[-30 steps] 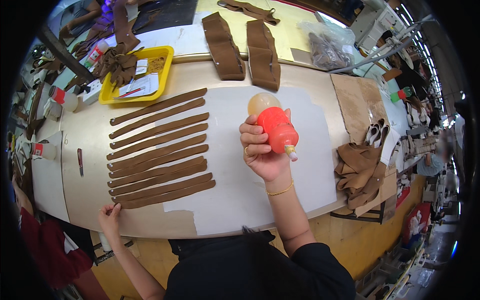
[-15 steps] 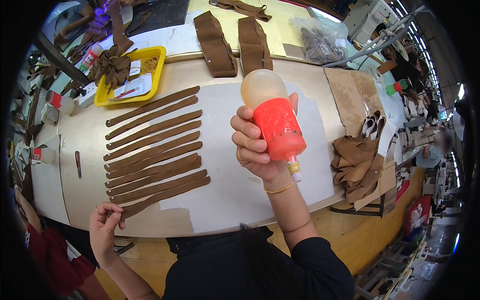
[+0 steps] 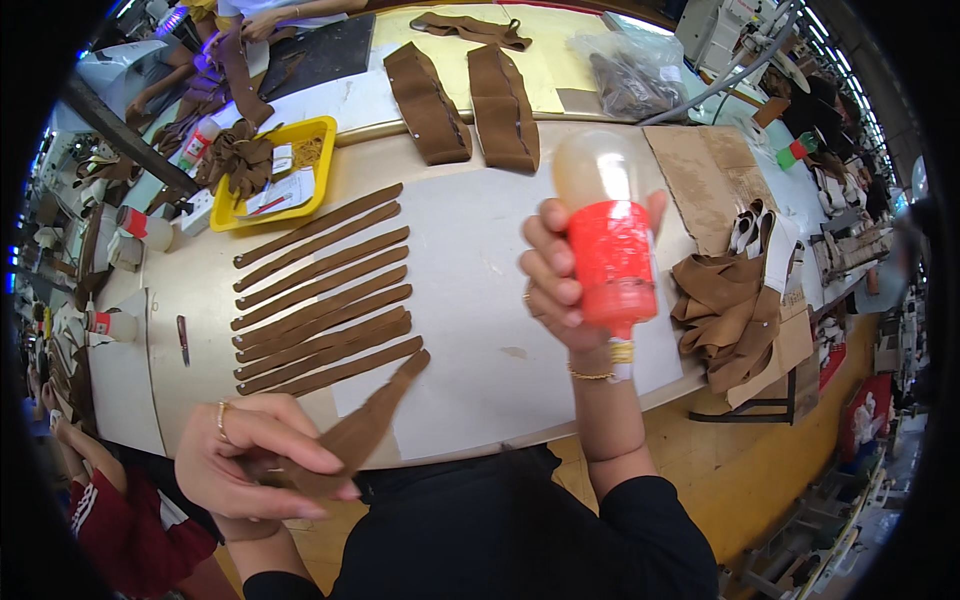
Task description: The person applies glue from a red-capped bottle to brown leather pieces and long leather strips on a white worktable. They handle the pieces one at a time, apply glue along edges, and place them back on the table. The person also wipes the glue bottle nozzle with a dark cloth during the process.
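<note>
A squeeze bottle, red below a clear rounded top, is tipped nozzle-down in my right hand. Its nozzle is bound with yellow bands, and amber liquid shows through the top. Close to the table's front edge, my left hand pinches one end of a brown strip. The strip's other end points up and right, lifted off the table or nearly so. Several more brown strips lie side by side on the table, left of the middle, their left ends marked with small pale dots.
Two wide brown pieces lie at the far side. A yellow tray with brown scraps and paper stands back left. Brown pieces are heaped on cardboard at right. A small knife lies left. Other people sit nearby.
My left hand has raised the nearest strip's end and brought it closer to me. My right hand has shifted right with the bottle, which is now more nearly upright with its nozzle down.
</note>
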A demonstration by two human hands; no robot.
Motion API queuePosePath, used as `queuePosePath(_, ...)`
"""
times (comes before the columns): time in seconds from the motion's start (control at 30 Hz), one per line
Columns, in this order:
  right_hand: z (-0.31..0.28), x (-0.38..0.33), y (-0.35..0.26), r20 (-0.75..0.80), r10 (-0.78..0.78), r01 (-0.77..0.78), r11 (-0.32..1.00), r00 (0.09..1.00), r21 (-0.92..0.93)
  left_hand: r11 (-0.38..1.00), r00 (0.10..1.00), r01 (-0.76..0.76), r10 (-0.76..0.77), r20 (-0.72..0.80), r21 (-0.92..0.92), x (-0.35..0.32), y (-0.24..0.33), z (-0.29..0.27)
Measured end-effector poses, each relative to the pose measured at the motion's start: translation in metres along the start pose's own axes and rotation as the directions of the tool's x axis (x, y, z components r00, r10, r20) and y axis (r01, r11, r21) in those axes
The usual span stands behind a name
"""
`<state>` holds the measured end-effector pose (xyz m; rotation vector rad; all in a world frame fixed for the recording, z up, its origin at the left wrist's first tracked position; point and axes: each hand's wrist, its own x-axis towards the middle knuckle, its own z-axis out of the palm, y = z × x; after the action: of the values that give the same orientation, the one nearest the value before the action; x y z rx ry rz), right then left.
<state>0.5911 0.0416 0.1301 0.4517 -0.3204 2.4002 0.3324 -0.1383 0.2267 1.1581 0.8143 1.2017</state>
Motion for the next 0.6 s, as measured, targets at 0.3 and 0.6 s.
queuePosePath(0.3, 0.027, -0.063, -0.047, 0.055, -0.268, 0.273, 0.939, 0.962, -0.210, 0.595, 0.839, -0.492, 0.518, 0.165, 0.635, 0.051, 0.012, 0.069)
queuePosePath(0.6, 0.050, -0.121, -0.075, 0.088, -0.452, 0.453, 0.824, 0.888, -0.340, 0.606, 0.804, -0.591, 0.498, 0.326, 0.533, 0.092, 0.024, 0.126)
